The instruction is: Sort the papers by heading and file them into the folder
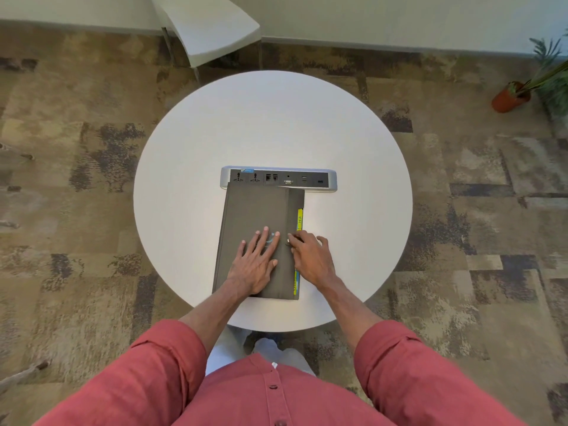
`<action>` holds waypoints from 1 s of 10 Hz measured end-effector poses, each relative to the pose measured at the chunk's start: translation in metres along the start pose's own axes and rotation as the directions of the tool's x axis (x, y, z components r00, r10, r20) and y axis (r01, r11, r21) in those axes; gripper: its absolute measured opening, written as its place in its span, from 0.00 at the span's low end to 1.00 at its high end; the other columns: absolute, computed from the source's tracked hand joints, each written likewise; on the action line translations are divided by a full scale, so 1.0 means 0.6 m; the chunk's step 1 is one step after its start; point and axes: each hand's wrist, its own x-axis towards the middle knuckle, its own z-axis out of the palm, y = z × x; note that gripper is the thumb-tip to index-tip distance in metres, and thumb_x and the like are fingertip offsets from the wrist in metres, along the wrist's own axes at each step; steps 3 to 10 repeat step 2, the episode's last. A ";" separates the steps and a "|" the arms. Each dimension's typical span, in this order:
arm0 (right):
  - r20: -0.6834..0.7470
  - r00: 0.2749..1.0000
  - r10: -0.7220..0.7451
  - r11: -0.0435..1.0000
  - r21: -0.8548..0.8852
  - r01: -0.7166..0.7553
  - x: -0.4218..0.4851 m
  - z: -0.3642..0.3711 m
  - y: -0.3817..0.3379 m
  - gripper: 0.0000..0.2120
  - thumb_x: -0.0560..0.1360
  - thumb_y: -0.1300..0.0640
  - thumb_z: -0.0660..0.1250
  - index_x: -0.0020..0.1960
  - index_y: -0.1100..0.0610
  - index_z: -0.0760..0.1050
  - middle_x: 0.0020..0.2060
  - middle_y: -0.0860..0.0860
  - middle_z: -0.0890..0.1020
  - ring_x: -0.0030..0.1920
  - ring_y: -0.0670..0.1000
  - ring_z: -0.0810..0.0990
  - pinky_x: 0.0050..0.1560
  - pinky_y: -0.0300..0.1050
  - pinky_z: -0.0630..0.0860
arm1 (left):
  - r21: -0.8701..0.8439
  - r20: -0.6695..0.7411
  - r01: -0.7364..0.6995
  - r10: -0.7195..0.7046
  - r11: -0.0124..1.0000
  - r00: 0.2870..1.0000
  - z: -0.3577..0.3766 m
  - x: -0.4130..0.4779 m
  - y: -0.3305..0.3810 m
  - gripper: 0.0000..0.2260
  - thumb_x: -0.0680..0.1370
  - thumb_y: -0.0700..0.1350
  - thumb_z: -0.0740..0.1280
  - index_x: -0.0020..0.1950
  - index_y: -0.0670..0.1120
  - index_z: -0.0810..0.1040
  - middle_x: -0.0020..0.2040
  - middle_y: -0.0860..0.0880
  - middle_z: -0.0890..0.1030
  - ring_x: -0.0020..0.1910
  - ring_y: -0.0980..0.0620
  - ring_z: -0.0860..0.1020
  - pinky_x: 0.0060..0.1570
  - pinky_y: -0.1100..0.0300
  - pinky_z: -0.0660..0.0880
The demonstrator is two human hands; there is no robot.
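A dark grey folder [255,210] lies closed on the round white table [270,124], its long side pointing away from me. Yellow tabs [300,218] with handwriting stick out along its right edge, and a blue strip shows lower down. My left hand [255,262] rests flat on the cover with fingers spread. My right hand [310,256] sits at the folder's right edge, its fingertips pinched on a small metal clasp [289,240] on the flap. No loose papers are visible.
A silver power and data socket strip [278,178] is set into the table just beyond the folder. A white chair [212,32] stands behind the table. A potted plant [516,93] is on the carpet at the far right.
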 end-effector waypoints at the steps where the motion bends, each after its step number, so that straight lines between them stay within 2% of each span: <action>1: -0.017 1.000 0.012 1.000 0.008 -0.012 -0.005 -0.011 -0.005 0.20 0.83 0.55 0.63 0.75 0.51 0.72 0.73 0.50 0.75 0.73 0.52 0.74 0.75 0.63 0.66 | -0.019 -0.037 0.023 -0.024 1.000 0.999 -0.009 -0.010 -0.010 0.31 0.85 0.59 0.41 0.88 0.53 0.39 0.89 0.46 0.43 0.87 0.43 0.50 0.82 0.35 0.58; 2: -0.023 0.990 0.138 0.990 -0.030 -0.138 -0.009 -0.020 -0.022 0.26 0.87 0.50 0.55 0.83 0.54 0.62 0.83 0.52 0.63 0.83 0.53 0.62 0.80 0.67 0.57 | -0.017 -0.148 0.024 -0.026 1.000 0.989 -0.029 -0.021 -0.022 0.31 0.87 0.58 0.49 0.89 0.52 0.42 0.89 0.47 0.46 0.87 0.44 0.51 0.82 0.36 0.58; 10: -0.023 0.990 0.138 0.990 -0.030 -0.138 -0.009 -0.020 -0.022 0.26 0.87 0.50 0.55 0.83 0.54 0.62 0.83 0.52 0.63 0.83 0.53 0.62 0.80 0.67 0.57 | -0.017 -0.148 0.024 -0.026 1.000 0.989 -0.029 -0.021 -0.022 0.31 0.87 0.58 0.49 0.89 0.52 0.42 0.89 0.47 0.46 0.87 0.44 0.51 0.82 0.36 0.58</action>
